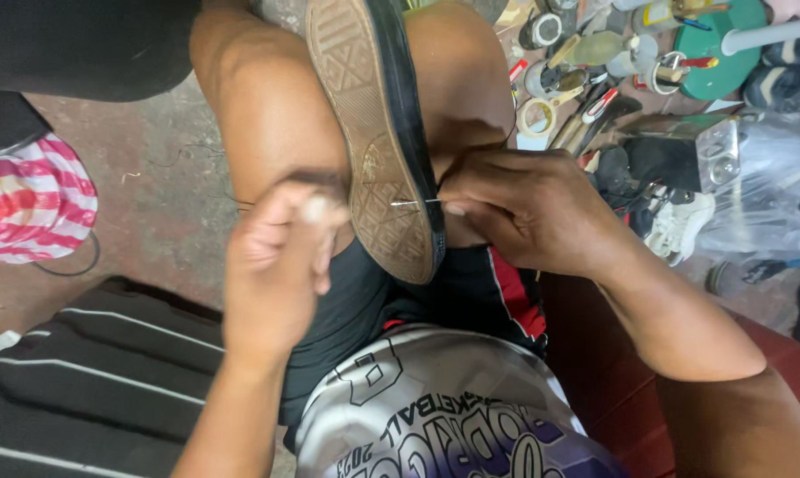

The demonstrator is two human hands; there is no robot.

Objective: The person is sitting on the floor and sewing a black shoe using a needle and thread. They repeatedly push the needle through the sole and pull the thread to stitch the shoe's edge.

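A black canvas shoe with a worn tan sole [378, 133] stands on edge between my knees, sole facing left. My left hand [272, 265] is closed against the heel end of the sole, fingertips pressed to its edge. My right hand [524, 208] grips the black upper side and pinches a thin metal needle [411, 203] that pokes out through the sole's rim. Any thread on it is too fine to see.
Tape rolls [540, 113], tools and small containers lie scattered on the floor at upper right by a green lid [727, 66]. A clear plastic bag [772, 195] and white shoe [679, 226] lie right. A pink striped bag [33, 204] sits left; striped dark fabric [90, 372] lower left.
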